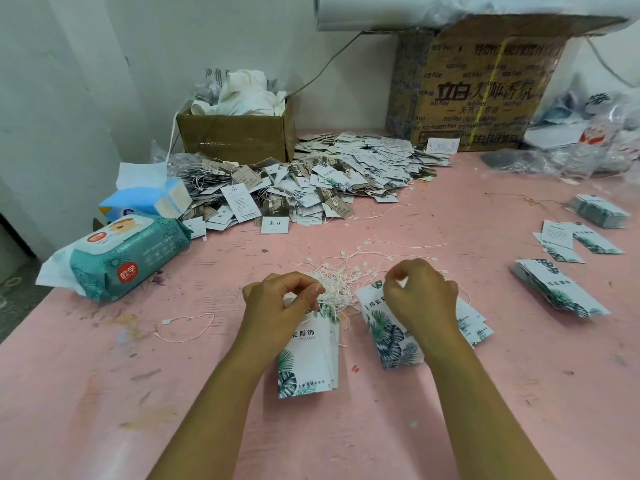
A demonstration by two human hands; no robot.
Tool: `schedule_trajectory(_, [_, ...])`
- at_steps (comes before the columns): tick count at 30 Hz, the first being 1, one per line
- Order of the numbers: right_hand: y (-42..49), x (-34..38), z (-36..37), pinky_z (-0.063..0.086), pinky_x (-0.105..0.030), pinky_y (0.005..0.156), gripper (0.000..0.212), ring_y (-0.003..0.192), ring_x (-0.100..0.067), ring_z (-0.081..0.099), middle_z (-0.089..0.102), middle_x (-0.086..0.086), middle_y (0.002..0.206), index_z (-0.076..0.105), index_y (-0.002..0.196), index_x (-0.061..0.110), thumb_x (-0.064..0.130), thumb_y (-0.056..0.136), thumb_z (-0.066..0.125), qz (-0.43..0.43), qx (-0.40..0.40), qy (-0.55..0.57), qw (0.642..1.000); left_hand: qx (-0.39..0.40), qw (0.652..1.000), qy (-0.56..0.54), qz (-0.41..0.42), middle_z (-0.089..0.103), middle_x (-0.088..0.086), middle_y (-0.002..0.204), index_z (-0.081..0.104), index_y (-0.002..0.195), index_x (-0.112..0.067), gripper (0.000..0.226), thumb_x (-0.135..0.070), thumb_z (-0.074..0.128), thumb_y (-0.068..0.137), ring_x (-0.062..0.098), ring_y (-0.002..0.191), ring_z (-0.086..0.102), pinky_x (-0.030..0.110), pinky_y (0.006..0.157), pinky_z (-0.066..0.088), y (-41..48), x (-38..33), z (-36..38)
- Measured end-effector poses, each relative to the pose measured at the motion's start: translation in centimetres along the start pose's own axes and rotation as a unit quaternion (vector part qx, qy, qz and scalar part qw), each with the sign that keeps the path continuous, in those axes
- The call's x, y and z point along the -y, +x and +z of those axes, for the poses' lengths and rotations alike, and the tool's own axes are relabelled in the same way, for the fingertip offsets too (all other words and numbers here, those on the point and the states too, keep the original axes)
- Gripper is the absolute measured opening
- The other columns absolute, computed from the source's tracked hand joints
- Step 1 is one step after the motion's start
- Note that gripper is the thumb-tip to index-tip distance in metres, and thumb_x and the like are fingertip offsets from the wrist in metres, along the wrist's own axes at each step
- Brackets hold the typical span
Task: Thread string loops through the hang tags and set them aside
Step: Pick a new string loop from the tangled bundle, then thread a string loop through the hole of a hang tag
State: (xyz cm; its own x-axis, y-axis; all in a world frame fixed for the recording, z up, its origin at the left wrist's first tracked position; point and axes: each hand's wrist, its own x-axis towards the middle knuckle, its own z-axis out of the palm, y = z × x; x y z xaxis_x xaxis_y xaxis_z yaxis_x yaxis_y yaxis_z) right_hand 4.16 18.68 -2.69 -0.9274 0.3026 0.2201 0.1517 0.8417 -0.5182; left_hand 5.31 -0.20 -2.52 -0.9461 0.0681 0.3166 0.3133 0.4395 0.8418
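My bare forearms reached forward side by side, sleeves nowhere in the frame. My left hand (280,299) gripped tags (308,348) by their top edge, knuckles up, fingers curled under, thumb and forefinger closed at the tips. My right hand (420,292), level with it and just apart, showed its back to the camera, fingers (398,271) curled inward, thumb and forefinger pinching string (338,280). The two hands did not touch.

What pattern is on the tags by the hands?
Dark green leaves on white tags, clearest in the head view.
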Motion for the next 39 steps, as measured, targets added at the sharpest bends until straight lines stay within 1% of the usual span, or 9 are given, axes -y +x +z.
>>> schedule_trajectory(5, [-1.1,1.2,0.6,0.023,-0.027,0.099,0.056,0.12,-0.014,0.034,0.039,0.0,0.135,0.049,0.13,0.022,0.016,0.074,0.054,-0.215,0.09,0.126,0.964,-0.006,1.0,0.004,0.025,0.061,-0.038,0.072,0.061,0.066,-0.047,0.029,-0.024,0.07,0.08,-0.003,0.082,0.056,0.056,0.094,0.036,-0.2,-0.4,0.2])
schedule_trajectory(8, [-1.9,1.9,1.2,0.038,-0.009,0.09,0.055,0.102,0.002,0.052,0.058,0.006,0.112,0.041,0.133,0.028,0.006,0.084,0.053,-0.254,0.213,0.266,0.905,-0.008,0.999,-0.013,0.032,0.061,-0.038,0.075,0.061,0.065,-0.05,0.034,-0.021,0.07,0.081,-0.007,0.081,0.056,0.057,0.092,0.037,-0.2,-0.4,0.2])
schedule_trajectory(11, [-1.9,2.1,1.7,0.043,-0.014,0.071,0.044,0.072,-0.002,0.056,0.059,0.012,0.075,0.044,0.126,0.027,0.002,0.09,0.049,-0.249,0.199,0.3,0.899,0.002,0.999,-0.014,0.03,0.061,-0.039,0.075,0.061,0.067,-0.048,0.031,-0.021,0.069,0.081,-0.01,0.081,0.055,0.056,0.093,0.036,0.0,-0.2,0.2])
schedule_trajectory(14, [-2.0,2.2,1.5,0.036,-0.017,0.056,0.035,0.056,-0.004,0.042,0.045,0.007,0.061,0.047,0.111,0.029,0.0,0.092,0.043,-0.223,0.182,0.319,0.903,0.024,0.999,0.002,0.031,0.063,-0.031,0.073,0.062,0.074,-0.045,0.022,-0.025,0.069,0.081,-0.006,0.085,0.054,0.054,0.096,0.035,0.1,-0.1,-0.2])
schedule_trajectory(18, [-2.0,2.4,1.2,0.035,-0.022,0.065,0.015,0.069,-0.002,0.042,0.046,0.009,0.071,0.057,0.1,0.023,0.024,0.086,0.055,-0.247,0.177,0.236,0.923,0.114,0.991,0.065,0.001,0.061,-0.026,0.096,0.06,0.094,-0.049,0.022,-0.045,0.071,0.075,0.003,0.109,0.042,0.043,0.102,0.03,0.3,1.3,-2.6])
schedule_trajectory(20, [-2.2,2.5,1.3,0.034,-0.027,0.073,0.024,0.083,-0.008,0.045,0.049,0.006,0.08,0.065,0.096,0.022,0.039,0.08,0.067,-0.281,0.186,0.159,0.928,0.15,0.984,0.092,-0.016,0.059,-0.025,0.105,0.057,0.1,-0.05,0.032,-0.039,0.075,0.075,0.007,0.115,0.038,0.039,0.101,0.03,0.3,2.1,-3.5])
schedule_trajectory(27, [-2.4,3.1,1.9,0.021,-0.025,0.074,0.05,0.088,-0.009,0.034,0.035,0.01,0.082,0.063,0.113,0.029,0.053,0.07,0.072,-0.317,0.191,0.042,0.928,0.095,0.99,0.104,0.007,0.062,-0.015,0.088,0.067,0.089,-0.031,0.02,-0.014,0.07,0.081,-0.003,0.083,0.053,0.007,0.069,0.037,0.8,3.3,-2.4])
schedule_trajectory(31, [-2.4,3.1,1.7,0.023,-0.025,0.081,0.056,0.098,-0.01,0.036,0.04,0.009,0.096,0.056,0.116,0.026,0.049,0.069,0.074,-0.31,0.199,0.052,0.928,0.027,0.992,0.125,-0.002,0.062,-0.015,0.081,0.071,0.09,-0.021,0.011,-0.013,0.065,0.085,-0.001,0.072,0.054,0.016,0.061,0.037,1.0,3.9,-2.1])
schedule_trajectory(39, [-2.5,2.8,1.6,0.014,-0.028,0.08,0.066,0.099,-0.008,0.027,0.031,0.009,0.094,0.044,0.133,0.034,0.057,0.075,0.065,-0.295,0.241,-0.018,0.924,-0.074,0.978,0.17,-0.097,0.059,-0.011,0.077,0.067,0.097,-0.024,0.016,-0.013,0.062,0.087,0.006,0.062,0.052,0.024,0.057,0.035,1.1,4.8,-2.2])
